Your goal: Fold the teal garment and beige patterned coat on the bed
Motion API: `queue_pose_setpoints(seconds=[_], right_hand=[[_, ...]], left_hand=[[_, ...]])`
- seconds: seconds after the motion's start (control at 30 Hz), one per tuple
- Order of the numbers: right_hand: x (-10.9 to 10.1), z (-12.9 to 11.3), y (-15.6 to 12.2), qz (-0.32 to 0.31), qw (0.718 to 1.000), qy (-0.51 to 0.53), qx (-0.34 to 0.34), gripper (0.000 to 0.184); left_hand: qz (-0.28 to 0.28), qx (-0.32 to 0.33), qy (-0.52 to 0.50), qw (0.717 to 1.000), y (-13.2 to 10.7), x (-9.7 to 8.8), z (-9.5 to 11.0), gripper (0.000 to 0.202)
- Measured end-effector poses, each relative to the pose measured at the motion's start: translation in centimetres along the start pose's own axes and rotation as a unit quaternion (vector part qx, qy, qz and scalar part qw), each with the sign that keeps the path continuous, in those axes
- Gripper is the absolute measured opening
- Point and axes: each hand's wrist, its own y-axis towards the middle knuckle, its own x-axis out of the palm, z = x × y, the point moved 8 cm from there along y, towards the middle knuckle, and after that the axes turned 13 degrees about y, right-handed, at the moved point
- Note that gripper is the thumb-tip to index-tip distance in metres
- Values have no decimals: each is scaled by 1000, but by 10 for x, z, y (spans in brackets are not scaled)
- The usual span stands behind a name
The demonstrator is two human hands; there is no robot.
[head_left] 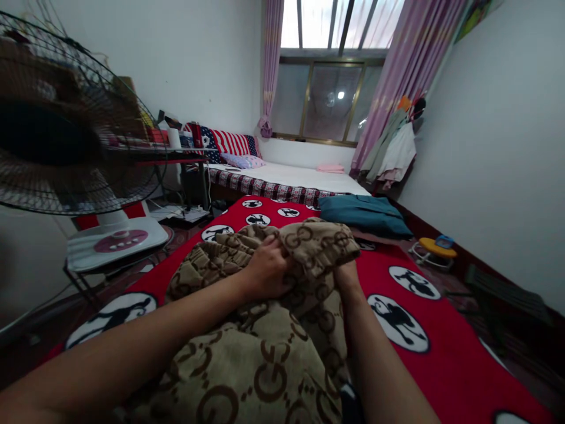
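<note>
A tan garment (269, 359) with a brown interlocked-letter pattern lies bunched in front of me, reaching from the bottom edge of the view to the middle of the red bedspread (419, 330). My left hand (268, 271) is closed on a fold of it near the centre, its fingers curled into the cloth. Just to the right, a cuff-like end of the garment hangs over my right hand (346, 275). Only the wrist and back edge of that hand show; its fingers are hidden behind the fabric. Gathered, wrinkled cloth spreads to the left of my hands.
A folded teal cloth (364, 213) lies beyond the garment. At left a large fan (66, 129) stands by a white-topped stand (119, 244). Behind is another bed (291, 174) under the window. A yellow stool (436, 247) stands at right, with clothes (397, 147) hanging above.
</note>
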Motion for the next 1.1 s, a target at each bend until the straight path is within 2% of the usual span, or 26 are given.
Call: queue_pose_setpoints(seconds=[0.07, 0.13, 0.17, 0.23, 0.3, 0.33, 0.4, 0.47, 0.53, 0.57, 0.63, 0.67, 0.73, 0.77, 0.83, 0.9, 0.97, 1.03, 1.1], right_hand=[[-19, -12, -4, 83, 996, 16, -1, 28], [-32, -28, -10, 137, 990, 36, -14, 30], [-32, -37, -12, 137, 989, 44, -23, 30], [-24, -57, -13, 95, 994, 35, -48, 27], [-8, -79, -8, 19, 996, -18, -85, 23], [-1, -91, -2, -23, 992, -58, -111, 22], [9, -115, 20, -77, 969, -149, -180, 22], [5, -138, 54, -66, 935, -243, -249, 25], [-11, -150, 94, -9, 901, -330, -280, 32], [-21, -150, 113, 15, 885, -378, -271, 37], [-39, -138, 139, 36, 851, -477, -218, 53], [-48, -129, 144, 41, 837, -512, -189, 61], [-57, -109, 134, 25, 823, -543, -164, 71], [-54, -99, 121, -4, 825, -539, -172, 69], [-35, -77, 80, -112, 836, -499, -197, 61], [-10, -54, 29, -238, 845, -438, -196, 57], [14, -36, -20, -329, 836, -400, -179, 69], [32, -25, -53, -362, 823, -402, -171, 83], [40, -20, -67, -354, 813, -432, -165, 89]], left_hand=[[-21, -99, 18, 995, -5, -9, -37, 88], [-101, -161, -9, 982, -19, -2, -68, 106], [-155, -176, -27, 972, -29, 6, -80, 107], [-244, -189, -51, 950, -50, 23, -93, 95], [-267, -198, -49, 942, -62, 31, -101, 70], [-253, -201, -47, 945, -63, 30, -104, 57], [-190, -204, -63, 958, -51, 20, -113, 34], [-90, -241, -85, 963, -29, 2, -133, 23], [37, -323, -81, 942, -9, -19, -166, 26], [71, -348, -72, 932, 1, -23, -180, 34], [108, -377, -73, 917, 16, -21, -199, 47], [109, -377, -82, 916, 22, -15, -203, 52], [87, -350, -112, 926, 29, 2, -199, 59], [66, -323, -129, 935, 30, 11, -191, 61], [11, -250, -167, 954, 29, 27, -164, 63], [-38, -183, -204, 961, 22, 35, -134, 59], [-85, -122, -233, 961, 11, 37, -104, 56], [-112, -60, -232, 964, 0, 33, -77, 62], [-138, -7, -208, 968, -13, 27, -55, 74]])
